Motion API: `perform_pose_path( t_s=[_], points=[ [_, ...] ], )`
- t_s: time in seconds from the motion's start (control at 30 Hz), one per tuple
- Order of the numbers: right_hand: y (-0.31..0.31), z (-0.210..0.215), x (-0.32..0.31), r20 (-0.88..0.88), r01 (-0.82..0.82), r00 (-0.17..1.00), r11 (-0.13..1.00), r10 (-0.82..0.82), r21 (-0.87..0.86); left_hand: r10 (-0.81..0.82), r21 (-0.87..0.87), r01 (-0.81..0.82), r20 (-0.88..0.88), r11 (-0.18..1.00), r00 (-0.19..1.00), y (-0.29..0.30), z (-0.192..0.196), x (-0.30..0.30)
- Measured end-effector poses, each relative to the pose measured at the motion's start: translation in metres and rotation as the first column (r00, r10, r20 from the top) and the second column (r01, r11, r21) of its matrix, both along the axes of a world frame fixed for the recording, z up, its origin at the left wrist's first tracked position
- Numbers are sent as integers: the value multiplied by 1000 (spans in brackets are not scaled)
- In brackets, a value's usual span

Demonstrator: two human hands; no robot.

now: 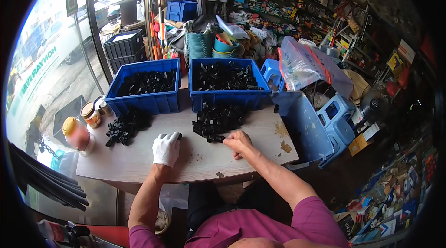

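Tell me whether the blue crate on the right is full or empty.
Partly full. The right blue crate holds a layer of small black plastic parts that stays below its rim, with the inner walls showing above them.

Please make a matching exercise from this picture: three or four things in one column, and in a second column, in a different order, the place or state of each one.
Things:
1. left hand
2. right hand
3. jar with yellow lid
4. left blue crate

Places or states:
a. stands near the left edge of the wooden table
b. wears a white glove
c. stands at the back of the table, filled with black parts
d. bare, touching a black part at the near edge of the right pile

Pairs: 1-b, 2-d, 3-a, 4-c
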State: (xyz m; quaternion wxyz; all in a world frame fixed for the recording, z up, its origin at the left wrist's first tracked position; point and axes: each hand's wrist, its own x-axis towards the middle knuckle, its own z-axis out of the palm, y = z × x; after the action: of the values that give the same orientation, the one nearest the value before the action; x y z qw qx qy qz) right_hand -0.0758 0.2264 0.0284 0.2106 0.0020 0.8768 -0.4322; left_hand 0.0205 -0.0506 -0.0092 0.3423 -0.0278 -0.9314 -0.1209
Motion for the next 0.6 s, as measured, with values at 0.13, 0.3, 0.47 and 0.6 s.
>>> perform_pose_path(
  t_s=[0.13, 0.3, 0.47, 0.6],
  points=[
    [13, -17, -12, 68, 20, 998, 994, -13, -111, -85, 102, 87, -22, 991, 996, 6, 6, -2],
    [18, -2, -10, 196, -6, 980, 997, 21, -79, -127, 208, 122, 10, 970, 992, 21, -1, 21],
    [23, 19, 7, 139, -38, 989, 993, 53, -113, -201, 417, 209, -63, 885, 978, 59, 5, 32],
    [18, 15, 15, 40, -135, 989, 978, 143, -161, -272, 445, 257, -32, 858, 962, 84, 10, 29]
  ],
)
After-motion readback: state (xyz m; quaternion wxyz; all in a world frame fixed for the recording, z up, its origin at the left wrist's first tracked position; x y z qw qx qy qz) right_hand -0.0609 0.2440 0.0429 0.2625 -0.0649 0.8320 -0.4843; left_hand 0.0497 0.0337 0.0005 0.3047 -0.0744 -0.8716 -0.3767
